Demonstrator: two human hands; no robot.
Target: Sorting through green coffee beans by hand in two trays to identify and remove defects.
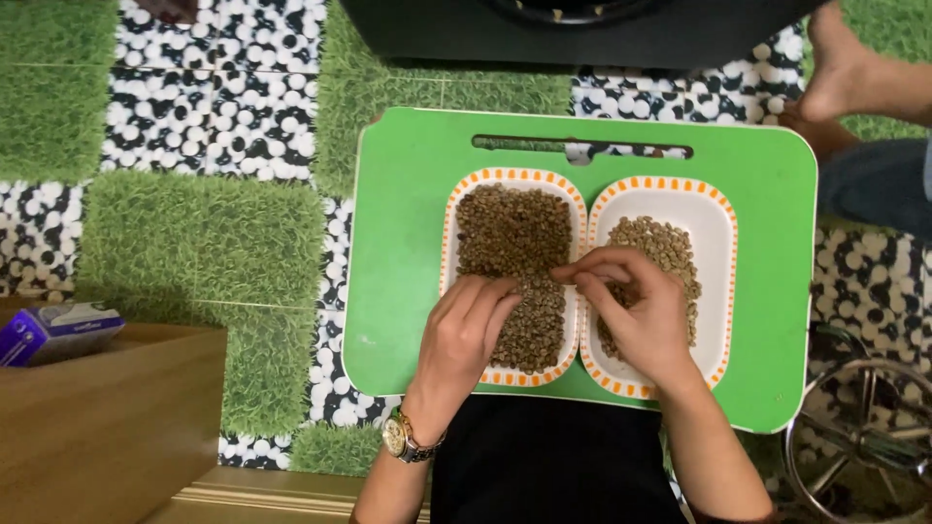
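Left hand rests flat, fingers together, on brown beans in the left dish. Right hand, fingertips pinched narrow, overlies the right dish of paler beans. Both dishes sit on a green tray. Far left of the hands: purple box.

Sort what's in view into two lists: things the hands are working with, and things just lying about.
In use: left hand on the darker beans in the left dish; right hand over the paler beans in the right dish; green tray under both.

Lying about: purple box, wooden furniture, wire rack, dark appliance.
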